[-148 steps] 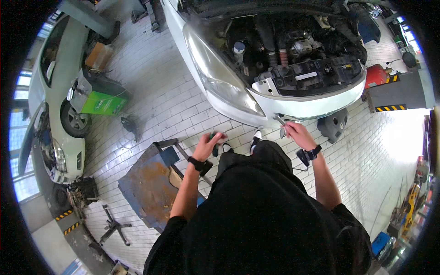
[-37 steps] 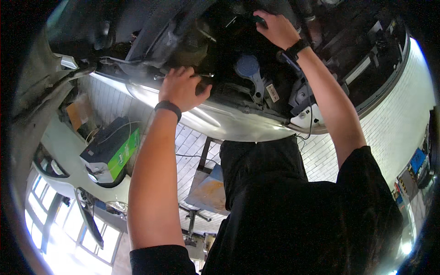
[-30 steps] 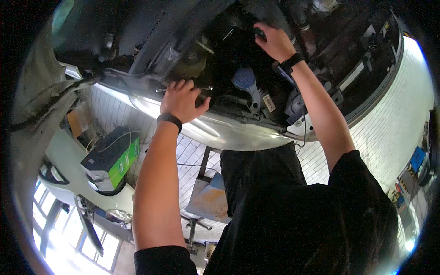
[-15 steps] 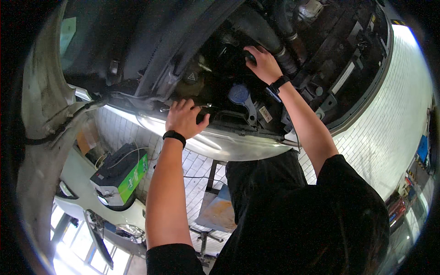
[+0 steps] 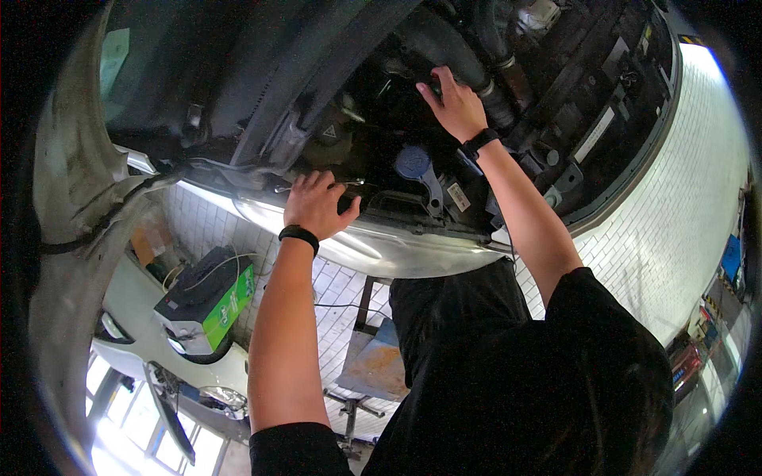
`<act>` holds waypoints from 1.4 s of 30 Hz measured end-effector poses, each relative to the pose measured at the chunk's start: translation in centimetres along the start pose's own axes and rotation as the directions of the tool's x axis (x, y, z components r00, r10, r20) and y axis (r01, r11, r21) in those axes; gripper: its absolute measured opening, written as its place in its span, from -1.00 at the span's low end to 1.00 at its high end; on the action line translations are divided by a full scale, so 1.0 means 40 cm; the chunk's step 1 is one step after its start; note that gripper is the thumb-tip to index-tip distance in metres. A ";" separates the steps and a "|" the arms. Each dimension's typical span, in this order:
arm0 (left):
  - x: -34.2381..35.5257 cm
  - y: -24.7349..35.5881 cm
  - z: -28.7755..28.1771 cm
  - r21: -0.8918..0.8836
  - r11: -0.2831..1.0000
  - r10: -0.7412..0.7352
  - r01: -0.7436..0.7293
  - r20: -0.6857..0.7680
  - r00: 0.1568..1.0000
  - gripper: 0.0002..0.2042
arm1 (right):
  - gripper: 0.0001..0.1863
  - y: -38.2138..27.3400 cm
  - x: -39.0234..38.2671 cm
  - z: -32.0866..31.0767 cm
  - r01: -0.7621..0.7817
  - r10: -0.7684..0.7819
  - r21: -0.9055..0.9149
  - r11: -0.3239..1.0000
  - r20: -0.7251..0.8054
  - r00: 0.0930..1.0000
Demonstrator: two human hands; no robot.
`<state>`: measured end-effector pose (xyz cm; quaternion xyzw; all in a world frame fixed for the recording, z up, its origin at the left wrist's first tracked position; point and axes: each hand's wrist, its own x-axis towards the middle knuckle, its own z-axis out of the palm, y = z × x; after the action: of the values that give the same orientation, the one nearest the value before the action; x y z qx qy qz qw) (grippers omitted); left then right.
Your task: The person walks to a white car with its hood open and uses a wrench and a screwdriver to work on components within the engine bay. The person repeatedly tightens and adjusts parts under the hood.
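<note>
In the car's engine bay, my right hand reaches toward a thick black hose. Its thumb and index finger are apart, with nothing visible between them; the other fingers are partly hidden. My left hand rests on the fender edge, palm down, thumb spread. Beneath its fingers passes a slim, shiny metal tool, which looks like a wrench, its ends showing on either side. Between my hands sits a blue reservoir cap. Deep shadow hides the parts below my right hand.
The pale fender curves in front of my body. A green-and-grey box-shaped unit stands at lower left, by another white car. A stained metal stand is beside my left arm. The raised hood fills the far left.
My right hand has moved slightly up, and its thumb and index finger have spread apart. The dark rounded thing seen at its fingertips no longer shows there. My left hand stays nearly still.
</note>
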<state>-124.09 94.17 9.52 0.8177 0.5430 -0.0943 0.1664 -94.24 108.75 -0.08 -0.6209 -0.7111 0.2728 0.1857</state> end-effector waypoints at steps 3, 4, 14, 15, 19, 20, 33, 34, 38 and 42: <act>-0.001 -0.001 0.003 0.008 1.000 0.008 -0.008 -0.021 1.000 -0.59 | -0.62 -0.018 0.006 0.004 0.028 -0.029 -0.030 0.999 -0.028 0.999; -0.003 0.000 0.004 0.008 1.000 0.006 -0.006 -0.019 1.000 -0.61 | -0.61 -0.024 0.006 0.005 0.066 -0.068 -0.038 0.997 -0.055 0.996; -0.001 0.001 0.000 0.002 1.000 -0.003 0.003 0.001 1.000 -0.66 | -0.59 -0.051 0.032 0.015 0.163 -0.183 -0.109 0.981 -0.220 0.958; -0.001 0.001 0.000 -0.002 1.000 -0.006 0.006 -0.005 1.000 -0.67 | -0.60 -0.050 0.035 0.016 0.211 -0.235 -0.118 0.970 -0.262 0.936; 0.000 -0.004 0.003 0.009 1.000 0.003 -0.002 -0.014 1.000 -0.67 | -0.56 -0.036 0.044 0.014 0.070 -0.088 -0.133 0.989 -0.138 0.987; -0.002 -0.003 0.005 0.004 1.000 0.004 -0.004 -0.023 1.000 -0.67 | -0.55 -0.031 0.045 0.014 0.126 -0.146 -0.123 0.984 -0.173 0.974; -0.005 0.000 0.004 0.034 0.999 0.015 -0.013 -0.041 0.999 -0.68 | -0.45 -0.046 0.050 0.034 0.058 -0.080 -0.163 0.985 -0.133 0.988; -0.006 0.001 0.003 0.030 0.999 0.011 -0.010 -0.037 0.999 -0.68 | -0.46 -0.050 0.048 0.033 0.083 -0.102 -0.129 0.988 -0.143 0.984; 0.000 0.000 0.001 -0.002 1.000 0.010 -0.010 -0.037 0.999 -0.68 | -0.43 -0.062 0.049 0.029 0.168 -0.192 -0.125 0.978 -0.223 0.956; -0.001 0.000 -0.001 -0.011 1.000 -0.006 0.006 -0.005 1.000 -0.62 | -0.44 -0.071 0.053 0.031 0.128 -0.148 -0.154 0.980 -0.129 0.981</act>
<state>-124.09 94.14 9.58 0.8154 0.5463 -0.0897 0.1691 -97.55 110.42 0.53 -0.5995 -0.7556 0.1627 0.2078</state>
